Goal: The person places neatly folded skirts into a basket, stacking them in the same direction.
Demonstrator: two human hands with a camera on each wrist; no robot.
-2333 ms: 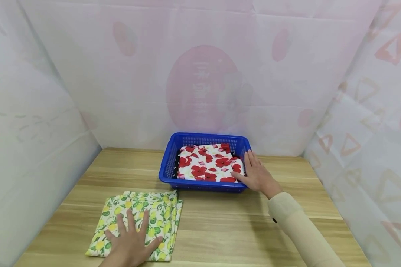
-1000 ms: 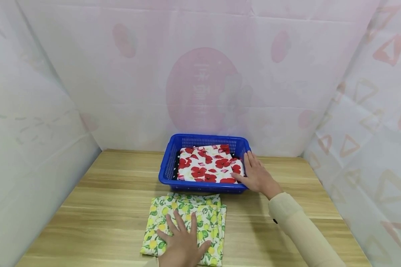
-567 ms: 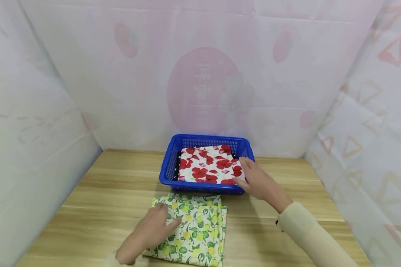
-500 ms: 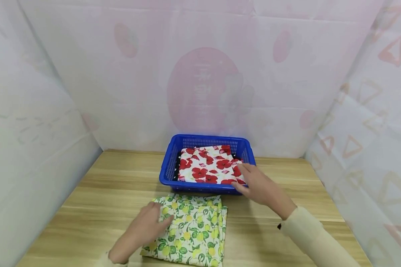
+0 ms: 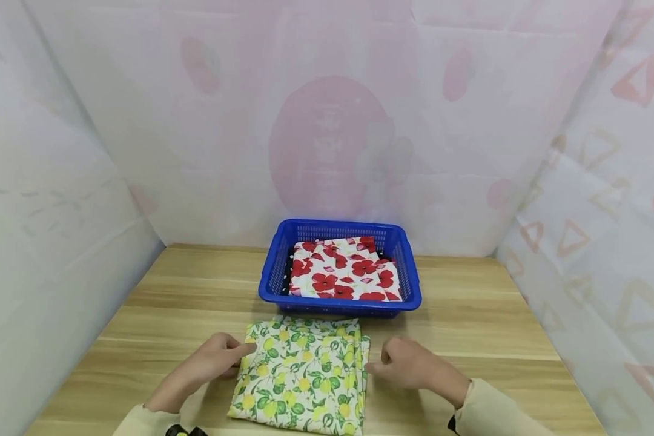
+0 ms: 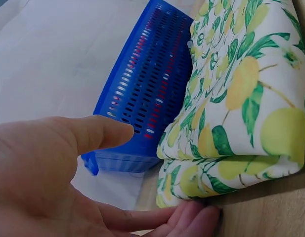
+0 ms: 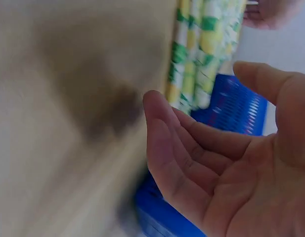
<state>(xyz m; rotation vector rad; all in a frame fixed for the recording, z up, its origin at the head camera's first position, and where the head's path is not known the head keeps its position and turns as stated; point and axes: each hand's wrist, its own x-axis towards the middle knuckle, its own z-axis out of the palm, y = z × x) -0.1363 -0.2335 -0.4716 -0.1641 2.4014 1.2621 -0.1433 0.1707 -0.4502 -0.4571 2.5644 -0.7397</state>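
A folded cloth with a lemon print (image 5: 300,375) lies on the wooden table in front of the blue basket. At its left edge is my left hand (image 5: 212,360). In the left wrist view its thumb (image 6: 110,132) stands apart from the cloth (image 6: 241,98), while the fingertips meet the lower fold at the tabletop. My right hand (image 5: 409,363) is beside the cloth's right edge. The right wrist view shows a wide gap between thumb and bent fingers (image 7: 162,143), with nothing held; whether a fingertip touches the layered cloth edge (image 7: 196,54) I cannot tell.
A blue plastic basket (image 5: 338,307) stands near the back wall. In it lies a folded cloth with red flowers (image 5: 338,269), over a black dotted one (image 5: 287,272). Printed white sheets (image 5: 327,121) wall the table (image 5: 469,345) at the back and sides.
The lemon cloth slid right under my left hand, to in front of the basket. My left hand then lifted to its left edge. My right hand left the basket's rim for the cloth's right side.
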